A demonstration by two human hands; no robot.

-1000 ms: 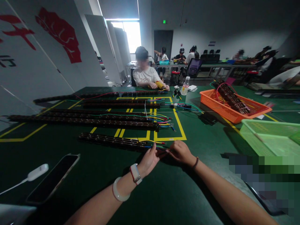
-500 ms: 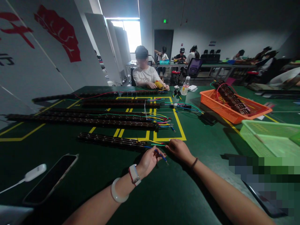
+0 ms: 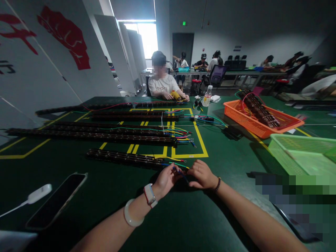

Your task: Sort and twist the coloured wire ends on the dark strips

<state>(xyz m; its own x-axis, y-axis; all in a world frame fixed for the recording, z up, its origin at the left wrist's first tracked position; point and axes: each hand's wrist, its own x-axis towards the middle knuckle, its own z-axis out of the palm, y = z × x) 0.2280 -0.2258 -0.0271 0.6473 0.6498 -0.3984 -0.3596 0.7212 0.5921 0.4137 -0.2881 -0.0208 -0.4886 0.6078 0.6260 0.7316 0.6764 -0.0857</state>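
My left hand has its fingers bent around a blue wire that comes out of the near end of a short black wiring bundle. Close on its right is my right hand, its fingers curled at the tip of a green wire from the same bundle. The right thumb reaches down beside the blue wire's end, apart from the index finger. A yellow wire with a red-sleeved terminal lies loose just behind both hands.
Longer black bundles with coloured wire ends lie farther back, across yellow tape. An orange basket holds another bundle, near a green basket. A phone lies at left. Across the table sits a person beside a bottle.
My right hand has shifted right and toward me, opening its thumb out near the blue wire's end. The green wire now slants down with it. My left hand has hardly moved.
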